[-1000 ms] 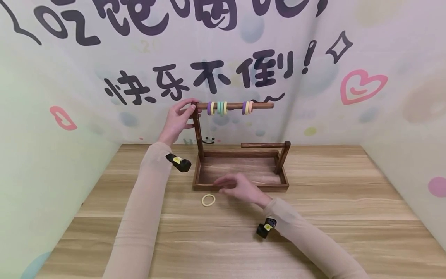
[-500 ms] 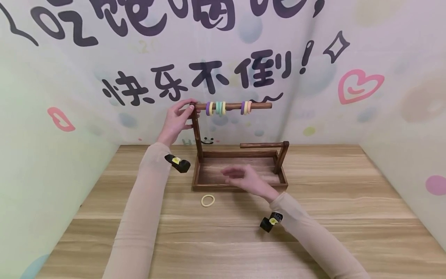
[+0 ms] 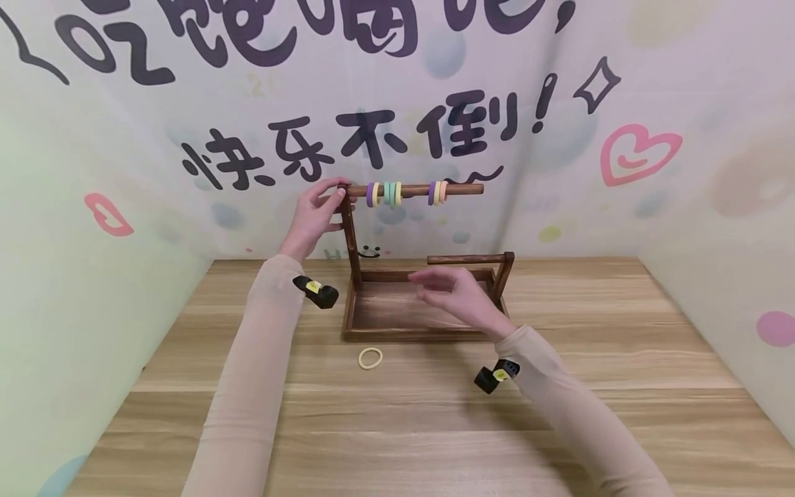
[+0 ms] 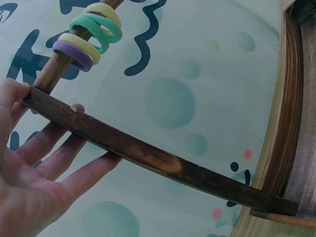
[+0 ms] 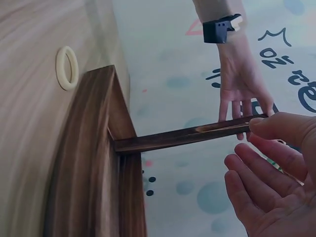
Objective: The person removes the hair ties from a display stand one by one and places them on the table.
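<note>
A dark wooden rack (image 3: 351, 241) has a tall post on the left and a tray base. My left hand (image 3: 313, 215) grips the post's top corner, thumb on the near side and fingers behind, as the left wrist view shows. Purple, yellow, green and pink rings (image 3: 393, 194) hang in groups along the upper rod (image 3: 464, 188). My right hand (image 3: 462, 300) hovers over the tray with fingers loosely bent and nothing in them, just below the short lower rod (image 3: 462, 259). One pale yellow ring (image 5: 60, 69) lies flat on the table before the tray.
The rack stands near the back of a wood-grain table (image 3: 397, 435). Behind it hangs a printed backdrop (image 3: 559, 207) with large dark characters, and pale walls close in both sides. The lower rod's post (image 3: 504, 276) rises from the tray's right end.
My right hand has risen and moved right and away from me, from near the yellow ring to over the tray. My left hand keeps its grip on the post; the rings stay put.
</note>
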Demonstrator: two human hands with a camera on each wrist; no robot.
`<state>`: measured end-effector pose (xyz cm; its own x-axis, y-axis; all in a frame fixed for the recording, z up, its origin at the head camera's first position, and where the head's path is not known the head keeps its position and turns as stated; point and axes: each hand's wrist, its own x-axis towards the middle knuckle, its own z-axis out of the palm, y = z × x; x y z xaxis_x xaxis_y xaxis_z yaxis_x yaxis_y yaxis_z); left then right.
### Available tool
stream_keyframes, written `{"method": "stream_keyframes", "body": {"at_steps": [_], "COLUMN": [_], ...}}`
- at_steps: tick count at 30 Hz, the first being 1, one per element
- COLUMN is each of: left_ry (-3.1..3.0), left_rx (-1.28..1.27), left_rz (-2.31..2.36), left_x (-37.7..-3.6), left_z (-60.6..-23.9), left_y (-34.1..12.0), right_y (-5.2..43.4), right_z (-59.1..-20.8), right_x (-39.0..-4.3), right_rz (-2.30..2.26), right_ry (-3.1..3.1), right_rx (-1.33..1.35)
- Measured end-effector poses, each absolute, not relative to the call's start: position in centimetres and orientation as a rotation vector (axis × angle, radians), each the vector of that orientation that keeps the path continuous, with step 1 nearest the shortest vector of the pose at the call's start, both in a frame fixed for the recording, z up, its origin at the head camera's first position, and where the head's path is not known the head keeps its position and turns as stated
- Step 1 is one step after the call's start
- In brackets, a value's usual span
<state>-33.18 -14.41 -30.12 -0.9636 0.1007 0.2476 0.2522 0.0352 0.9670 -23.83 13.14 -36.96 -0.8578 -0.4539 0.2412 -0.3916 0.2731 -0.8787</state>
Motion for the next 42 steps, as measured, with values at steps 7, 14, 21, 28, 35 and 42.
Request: {"method": "stream_keyframes", "body": {"at_steps": [7,14,21,28,35,42], "left_ry": [-2.191,-2.185,-2.195,-2.185,-2.209,-2.211], "left_rx": [-0.374,-0.386,-0.373,-0.386,-0.372,-0.372], "left_rz": [-2.079,-2.096,-2.078,-2.079,-2.065,-2.064], "left_x": [-33.2,-33.3,-33.5,-33.6,-33.4,-33.5], "left_z": [-30.0,-30.1,-30.4,-30.3,-30.1,-30.2], "left_y": [-14.5,-14.4,-14.5,-14.6,-14.6,-14.6], "right_y": [14.3,15.7,16.3,16.6,16.9,17.2], "right_z": [-35.5,-34.3,-33.3,-32.5,-31.5,-30.6], "right_x": [-24.4,-24.9,-25.4,-26.1,-26.6,-27.4], "right_rz": [-1.73,-1.818,-1.8,-1.84,-1.839,-1.864], "right_ry": [2.485,2.529,2.618,2.672,2.781,2.835], "right_rx": [-0.745,-0.782,-0.767,-0.815,-0.782,-0.734]}}
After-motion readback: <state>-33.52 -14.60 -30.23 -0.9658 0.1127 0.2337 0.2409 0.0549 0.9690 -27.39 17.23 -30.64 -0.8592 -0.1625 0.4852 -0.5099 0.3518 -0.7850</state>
